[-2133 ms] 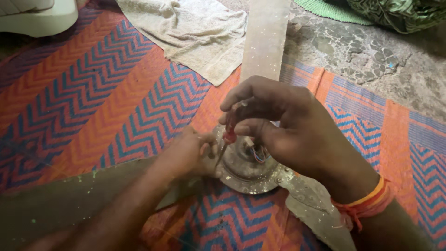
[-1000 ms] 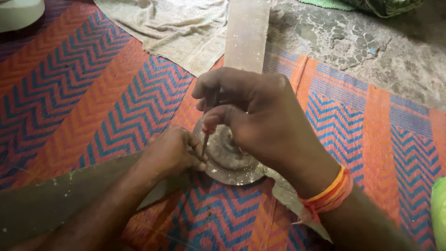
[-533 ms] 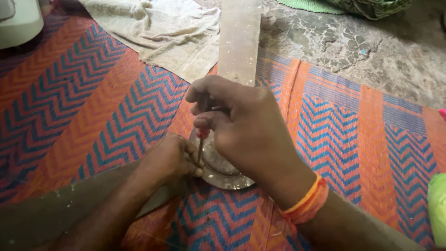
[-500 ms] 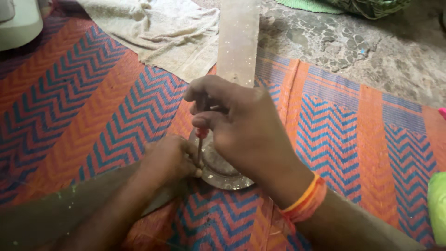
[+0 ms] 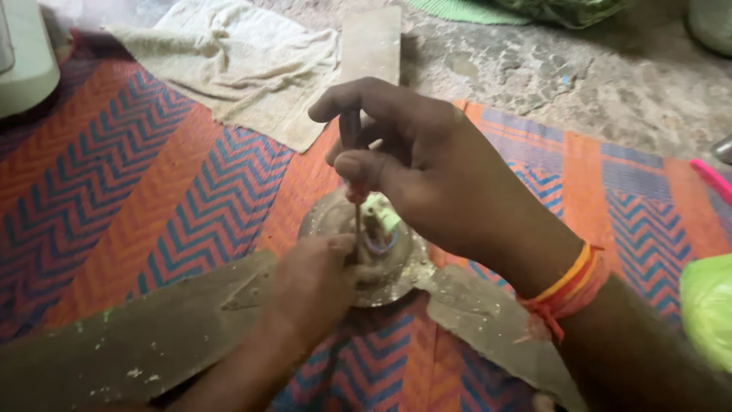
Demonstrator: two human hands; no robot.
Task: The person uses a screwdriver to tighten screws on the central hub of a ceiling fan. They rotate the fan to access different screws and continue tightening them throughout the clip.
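A dusty ceiling fan lies on a striped mat, its round metal hub [image 5: 396,263] in the middle of the view. My right hand [image 5: 427,164] grips a screwdriver [image 5: 355,198] upright, its thin shaft pointing down into the hub. My left hand [image 5: 313,286] rests on the near-left side of the hub, fingers touching it beside the shaft's tip. A small pale green part [image 5: 379,212] and some wires show at the hub's centre. Fan blades reach out to the lower left [image 5: 122,343], the lower right [image 5: 488,324] and the far side [image 5: 371,42].
An orange, blue and red zigzag mat [image 5: 145,191] covers the floor. A beige cloth [image 5: 229,69] lies at the back. A white object [image 5: 27,57] stands at the far left, a green plastic bag [image 5: 709,305] at the right edge, bare stone floor [image 5: 549,69] behind.
The view has shifted slightly. My right hand has lifted a little and turned on the screwdriver, uncovering the hub's centre. My left hand stays on the hub.
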